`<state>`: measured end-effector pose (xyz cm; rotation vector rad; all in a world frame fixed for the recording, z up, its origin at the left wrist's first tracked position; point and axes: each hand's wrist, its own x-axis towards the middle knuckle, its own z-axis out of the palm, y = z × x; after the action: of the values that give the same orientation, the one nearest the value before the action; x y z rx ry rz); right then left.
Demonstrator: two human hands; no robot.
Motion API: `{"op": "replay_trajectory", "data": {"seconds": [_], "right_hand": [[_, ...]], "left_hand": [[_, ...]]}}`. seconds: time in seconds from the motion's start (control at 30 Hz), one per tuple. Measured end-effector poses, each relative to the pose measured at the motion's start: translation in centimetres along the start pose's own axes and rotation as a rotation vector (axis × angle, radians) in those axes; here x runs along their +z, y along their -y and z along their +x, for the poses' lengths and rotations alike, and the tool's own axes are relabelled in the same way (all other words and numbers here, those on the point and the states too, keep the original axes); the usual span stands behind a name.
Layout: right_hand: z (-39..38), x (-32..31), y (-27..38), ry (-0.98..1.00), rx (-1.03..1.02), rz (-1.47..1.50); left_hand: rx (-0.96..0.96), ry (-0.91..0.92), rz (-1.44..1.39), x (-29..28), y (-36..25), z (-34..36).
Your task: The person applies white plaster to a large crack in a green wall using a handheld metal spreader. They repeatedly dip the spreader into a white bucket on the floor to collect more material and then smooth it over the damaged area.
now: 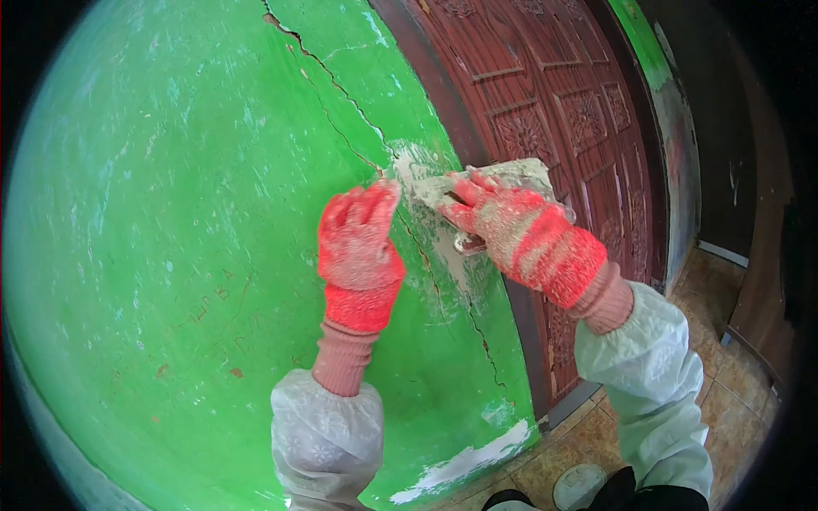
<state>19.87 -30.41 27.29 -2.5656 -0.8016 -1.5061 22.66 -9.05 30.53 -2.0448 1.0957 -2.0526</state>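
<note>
A jagged crack (335, 78) runs down the green wall (187, 230), with a smear of wet whitish plaster (415, 166) spread over its middle part. My right hand (528, 238), in a red glove caked with plaster, grips a plastering trowel (520, 175). Plaster coats the trowel's blade, which is up by the smear and the door frame; the glove hides most of the handle. Just left of the crack is my left hand (362, 238), gloved alike. Its fingers point upward, slightly bent and blurred, with the fingertips beside the smear. I see nothing held in it.
To the right stands a carved dark red door (588, 119) in a brown frame (439, 94). A white patch (464, 464) marks the wall's foot. On the tiled floor (724, 379) lies a round pale object (579, 485) near my feet. Brown panels (767, 281) stand at far right.
</note>
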Motion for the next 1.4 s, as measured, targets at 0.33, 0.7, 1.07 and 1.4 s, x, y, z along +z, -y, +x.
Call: {"op": "replay_trajectory", "data": {"seconds": [0.33, 0.7, 1.07, 1.4], "right_hand": [[1.6, 0.4, 0.3, 0.677, 0.075, 0.041], [-1.5, 2.8, 0.2, -0.121, 0.105, 0.475], [-6.3, 1.9, 0.9, 0.088, 0.105, 0.064], [-1.2, 2.5, 1.5, 0.003, -0.055, 0.196]], "left_hand": [[0.140, 0.176, 0.138, 2.1, -0.6, -1.2], [0.015, -0.006, 0.222, -0.7, 2.6, 0.0], [0.046, 0.024, 0.239, -0.5, 2.7, -0.6], [0.012, 0.017, 0.214, -0.4, 2.6, -0.8]]}}
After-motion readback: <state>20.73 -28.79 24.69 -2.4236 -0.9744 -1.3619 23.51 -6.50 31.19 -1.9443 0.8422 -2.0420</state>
